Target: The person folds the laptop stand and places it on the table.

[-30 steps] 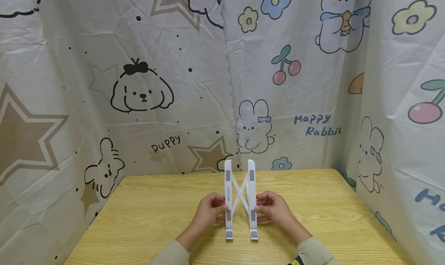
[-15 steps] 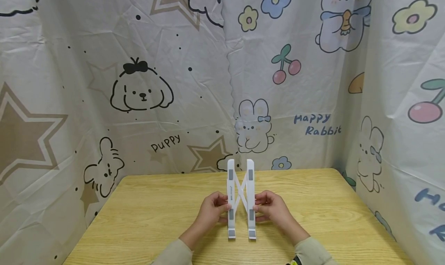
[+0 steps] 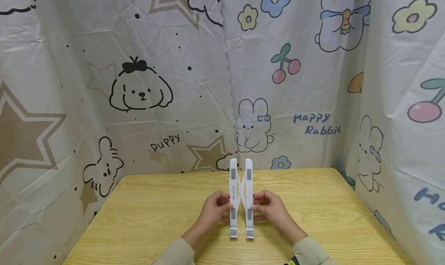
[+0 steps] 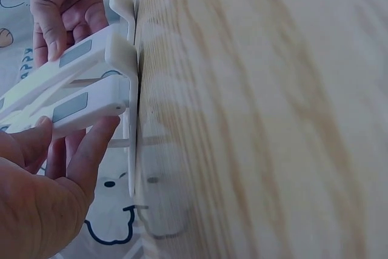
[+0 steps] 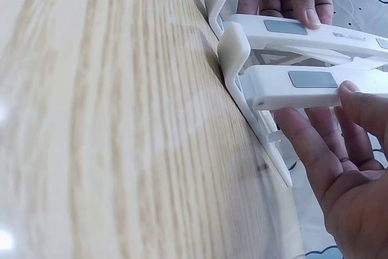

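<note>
A white folding laptop stand (image 3: pixel 249 197) with grey pads stands on the wooden table, its two long arms nearly parallel and joined by an X-shaped brace. My left hand (image 3: pixel 217 211) grips the left arm between thumb and fingers. On the other side, my right hand (image 3: pixel 269 210) holds the right arm in the same way, thumb by the lower pad. In the left wrist view, the hooked front lip (image 4: pixel 121 56) of the stand shows close up. The right wrist view shows fingers (image 5: pixel 309 144) beneath the near arm and the thumb on its edge.
The wood-grain table (image 3: pixel 156 211) spreads around the stand on all sides. A curtain (image 3: pixel 194 102) printed with puppies, rabbits and stars hangs behind the table and along both sides.
The two arms of the laptop stand have come closer together, narrowing the X brace. Both hands have moved inward with them, keeping their grip.
</note>
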